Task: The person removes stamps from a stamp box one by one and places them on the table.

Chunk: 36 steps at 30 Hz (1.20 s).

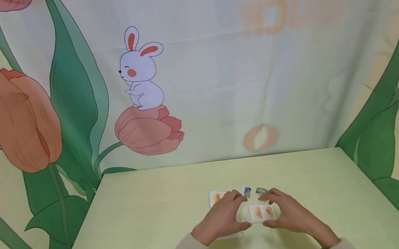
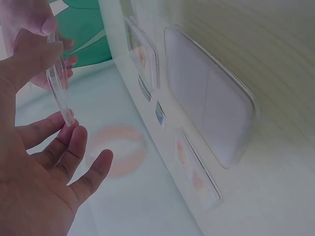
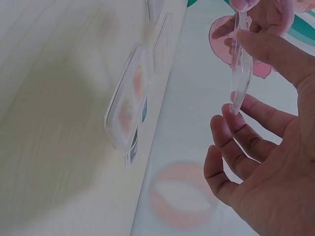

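A thin, clear plastic case with rounded corners is held up above the table, seen nearly edge-on in both wrist views. My left hand grips one end, thumb on one edge and fingertips on the opposite edge. The other end sits in the same kind of grip in my right hand. Below it on the table lies a clear case with two orange-printed pictures. Beyond the hands are two small picture pieces, a blue-green one and a darker one.
Another orange-printed case lies behind my left hand, partly covered by it in the head view. A larger pale case with rounded corners rests on the table nearer me. A printed curtain hangs along the table's back edge.
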Motion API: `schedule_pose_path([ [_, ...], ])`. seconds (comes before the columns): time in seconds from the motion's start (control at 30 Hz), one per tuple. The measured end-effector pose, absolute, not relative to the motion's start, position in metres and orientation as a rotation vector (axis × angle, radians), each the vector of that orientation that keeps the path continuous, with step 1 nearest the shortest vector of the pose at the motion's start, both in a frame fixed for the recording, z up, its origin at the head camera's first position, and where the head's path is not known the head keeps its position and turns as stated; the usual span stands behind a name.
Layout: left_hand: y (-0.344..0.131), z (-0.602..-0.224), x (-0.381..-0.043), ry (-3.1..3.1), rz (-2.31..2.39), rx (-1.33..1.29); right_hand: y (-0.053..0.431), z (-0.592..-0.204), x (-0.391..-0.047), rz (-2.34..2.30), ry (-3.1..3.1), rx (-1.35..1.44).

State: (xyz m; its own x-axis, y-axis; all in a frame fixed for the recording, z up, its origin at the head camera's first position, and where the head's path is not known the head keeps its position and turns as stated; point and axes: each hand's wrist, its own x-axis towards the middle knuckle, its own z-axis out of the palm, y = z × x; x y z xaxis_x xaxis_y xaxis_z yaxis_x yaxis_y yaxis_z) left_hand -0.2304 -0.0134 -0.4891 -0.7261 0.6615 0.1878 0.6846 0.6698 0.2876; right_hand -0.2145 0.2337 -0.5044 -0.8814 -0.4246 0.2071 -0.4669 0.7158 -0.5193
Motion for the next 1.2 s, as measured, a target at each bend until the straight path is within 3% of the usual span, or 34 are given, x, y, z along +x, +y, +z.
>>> schedule_pose_path([
  [0.5,-0.044,-0.493,-0.221,-2.788,-0.620,-1.035,0.207,-0.497,-0.219,0.824,-2.777,0.846],
  [1.2,-0.074,-0.510,-0.214,-2.917,-0.598,-0.945,0.168,-0.516,-0.216,0.706,-2.918,0.845],
])
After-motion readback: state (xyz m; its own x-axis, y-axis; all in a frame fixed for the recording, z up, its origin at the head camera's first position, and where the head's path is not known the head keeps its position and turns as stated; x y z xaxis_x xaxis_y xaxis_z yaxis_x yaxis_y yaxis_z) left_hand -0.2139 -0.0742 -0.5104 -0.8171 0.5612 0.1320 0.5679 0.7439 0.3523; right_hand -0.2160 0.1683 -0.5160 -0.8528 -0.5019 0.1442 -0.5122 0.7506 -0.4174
